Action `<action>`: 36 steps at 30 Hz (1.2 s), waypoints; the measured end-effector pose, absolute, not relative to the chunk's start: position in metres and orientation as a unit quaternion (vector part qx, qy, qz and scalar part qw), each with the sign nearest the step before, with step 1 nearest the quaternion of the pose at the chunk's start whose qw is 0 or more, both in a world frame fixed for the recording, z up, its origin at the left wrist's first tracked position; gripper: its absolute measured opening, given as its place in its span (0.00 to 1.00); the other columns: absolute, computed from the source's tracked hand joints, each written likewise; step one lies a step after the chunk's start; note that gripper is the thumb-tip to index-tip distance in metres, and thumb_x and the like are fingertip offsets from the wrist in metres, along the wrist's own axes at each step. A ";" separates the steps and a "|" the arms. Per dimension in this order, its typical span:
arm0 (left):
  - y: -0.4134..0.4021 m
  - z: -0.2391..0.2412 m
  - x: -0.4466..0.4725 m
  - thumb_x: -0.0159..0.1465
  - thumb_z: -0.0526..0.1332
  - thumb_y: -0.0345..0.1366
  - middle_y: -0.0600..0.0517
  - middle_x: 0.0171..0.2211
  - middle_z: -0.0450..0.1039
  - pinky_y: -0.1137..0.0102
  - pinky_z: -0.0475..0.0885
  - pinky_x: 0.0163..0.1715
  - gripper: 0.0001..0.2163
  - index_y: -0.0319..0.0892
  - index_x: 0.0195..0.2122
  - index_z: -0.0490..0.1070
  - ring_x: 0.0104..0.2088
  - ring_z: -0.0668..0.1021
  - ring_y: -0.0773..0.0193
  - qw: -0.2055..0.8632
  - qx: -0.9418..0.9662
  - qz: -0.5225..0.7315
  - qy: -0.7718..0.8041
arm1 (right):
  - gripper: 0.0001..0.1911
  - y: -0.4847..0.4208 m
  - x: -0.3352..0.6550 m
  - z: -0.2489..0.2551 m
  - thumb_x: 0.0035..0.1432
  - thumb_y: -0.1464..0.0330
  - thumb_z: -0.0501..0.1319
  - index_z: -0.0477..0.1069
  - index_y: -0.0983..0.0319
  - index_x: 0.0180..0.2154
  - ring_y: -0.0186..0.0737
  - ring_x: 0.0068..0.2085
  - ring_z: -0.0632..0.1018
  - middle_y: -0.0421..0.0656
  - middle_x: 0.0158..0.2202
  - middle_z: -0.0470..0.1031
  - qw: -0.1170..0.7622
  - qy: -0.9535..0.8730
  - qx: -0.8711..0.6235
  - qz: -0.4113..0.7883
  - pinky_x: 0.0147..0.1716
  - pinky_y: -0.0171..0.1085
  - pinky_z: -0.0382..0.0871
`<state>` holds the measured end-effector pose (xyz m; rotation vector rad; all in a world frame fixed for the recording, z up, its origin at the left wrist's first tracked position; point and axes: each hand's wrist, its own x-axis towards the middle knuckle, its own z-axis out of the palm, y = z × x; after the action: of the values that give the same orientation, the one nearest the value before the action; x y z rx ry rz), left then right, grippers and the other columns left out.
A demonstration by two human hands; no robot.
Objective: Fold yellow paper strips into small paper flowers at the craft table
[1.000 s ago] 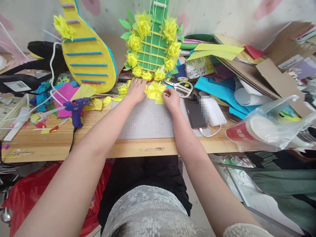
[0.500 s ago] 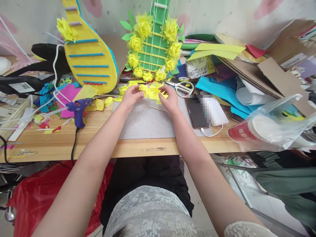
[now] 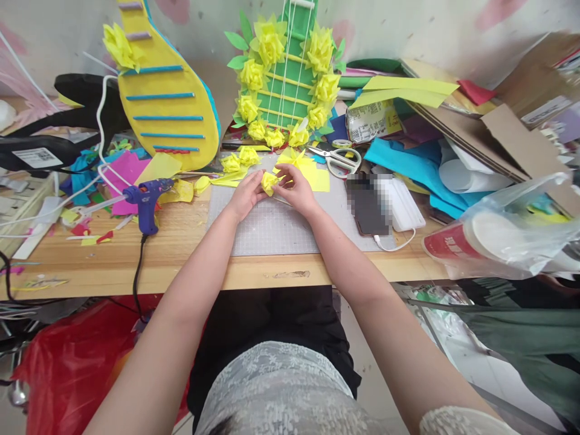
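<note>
A small yellow paper flower (image 3: 269, 183) is held between my two hands, just above the grey cutting mat (image 3: 267, 232). My left hand (image 3: 247, 194) grips it from the left, its fingers curled. My right hand (image 3: 295, 190) has its thumb and fingers closed around the flower's right side. Part of a thin stick (image 3: 284, 201) shows below the right fingers; I cannot tell whether it is held or lies on the mat. Behind the hands are loose yellow paper flowers (image 3: 248, 156) and yellow paper sheets (image 3: 317, 175).
White-handled scissors (image 3: 343, 163) lie behind a phone (image 3: 369, 211) and a white power bank (image 3: 405, 208). Left stands a blue glue gun (image 3: 147, 202). A yellow lute-shaped craft (image 3: 167, 109) and a green flowered one (image 3: 285, 90) lean at the back. A bagged cup (image 3: 457, 241) stands right.
My hands have drawn nearer to me and closer together, bringing a small yellow flower forward from the yellow paper pieces. Loose flowers and sheets behind them now show more.
</note>
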<state>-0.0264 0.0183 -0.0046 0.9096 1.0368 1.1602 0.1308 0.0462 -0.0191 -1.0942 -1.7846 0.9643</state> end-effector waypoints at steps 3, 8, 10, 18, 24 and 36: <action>0.016 -0.008 -0.025 0.56 0.65 0.37 0.48 0.51 0.70 0.66 0.72 0.47 0.17 0.43 0.47 0.69 0.46 0.76 0.62 0.578 0.429 0.514 0.467 | 0.25 0.046 0.129 -0.022 0.51 0.62 0.63 0.64 0.57 0.51 0.34 0.36 0.73 0.43 0.45 0.72 0.415 -0.719 -0.415 0.371 0.39 0.39 0.72; 0.014 -0.007 -0.024 0.59 0.61 0.33 0.50 0.47 0.72 0.69 0.73 0.43 0.13 0.43 0.46 0.71 0.41 0.77 0.66 0.571 0.429 0.512 0.477 | 0.23 0.044 0.128 -0.020 0.52 0.60 0.63 0.65 0.57 0.50 0.36 0.38 0.73 0.43 0.42 0.73 0.420 -0.721 -0.417 0.360 0.40 0.39 0.72; 0.013 -0.006 -0.023 0.61 0.60 0.34 0.50 0.46 0.74 0.70 0.73 0.42 0.12 0.43 0.46 0.71 0.40 0.77 0.67 0.568 0.430 0.506 0.485 | 0.23 0.043 0.127 -0.018 0.52 0.61 0.63 0.65 0.57 0.50 0.37 0.39 0.74 0.43 0.42 0.73 0.420 -0.724 -0.415 0.357 0.40 0.39 0.72; 0.020 -0.012 -0.020 0.64 0.56 0.45 0.47 0.47 0.73 0.66 0.74 0.44 0.15 0.42 0.46 0.70 0.46 0.77 0.62 0.558 0.451 0.507 0.478 | 0.19 0.045 0.122 -0.018 0.56 0.62 0.59 0.63 0.58 0.49 0.33 0.34 0.73 0.41 0.37 0.73 0.409 -0.707 -0.448 0.363 0.38 0.37 0.71; 0.024 -0.019 -0.020 0.55 0.64 0.33 0.48 0.47 0.72 0.66 0.73 0.47 0.15 0.42 0.44 0.69 0.48 0.75 0.62 0.474 0.503 0.522 0.500 | 0.18 0.049 0.119 -0.021 0.55 0.62 0.59 0.63 0.58 0.47 0.31 0.30 0.71 0.39 0.33 0.72 0.422 -0.669 -0.466 0.397 0.35 0.35 0.68; 0.071 -0.004 -0.019 0.57 0.64 0.32 0.45 0.52 0.68 0.59 0.65 0.58 0.15 0.45 0.45 0.67 0.57 0.69 0.53 0.107 0.665 0.465 0.574 | 0.12 0.067 0.157 -0.021 0.58 0.61 0.55 0.63 0.58 0.44 0.37 0.37 0.71 0.41 0.34 0.69 0.493 -0.603 -0.593 0.203 0.41 0.40 0.67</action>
<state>-0.0189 0.0706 -0.0040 1.9595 1.6895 1.3705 0.1567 0.0670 -0.0209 -1.4391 -1.4619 0.4918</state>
